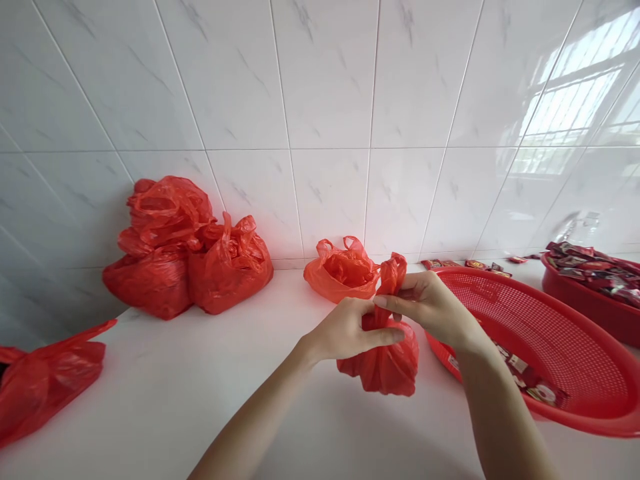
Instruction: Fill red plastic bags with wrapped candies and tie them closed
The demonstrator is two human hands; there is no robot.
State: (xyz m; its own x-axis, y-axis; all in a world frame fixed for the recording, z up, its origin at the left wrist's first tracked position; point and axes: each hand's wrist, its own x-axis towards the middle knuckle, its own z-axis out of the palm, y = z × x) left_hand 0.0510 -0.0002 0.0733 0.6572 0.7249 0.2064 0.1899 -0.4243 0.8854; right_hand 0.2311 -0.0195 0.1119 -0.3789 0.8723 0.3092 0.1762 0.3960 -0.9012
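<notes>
Both hands are on a small filled red plastic bag (385, 367) above the white table. My left hand (353, 330) is closed round the bag's neck, its thumb lying across the front. Just above it, my right hand (420, 303) pinches the gathered top between thumb and fingers. The bag hangs below the hands with its lower part bulging; its contents are hidden. Right behind it sits another red plastic bag (345, 270) with its handles standing up.
Several full red bags (165, 280) are piled against the tiled wall at left. Another red bag (50, 380) lies at the left edge. To the right, a red mesh basket (565, 333) holds some wrapped packets (530, 380), beside a red tub (575, 293) heaped with packets. Loose packets (475, 265) lie behind the basket.
</notes>
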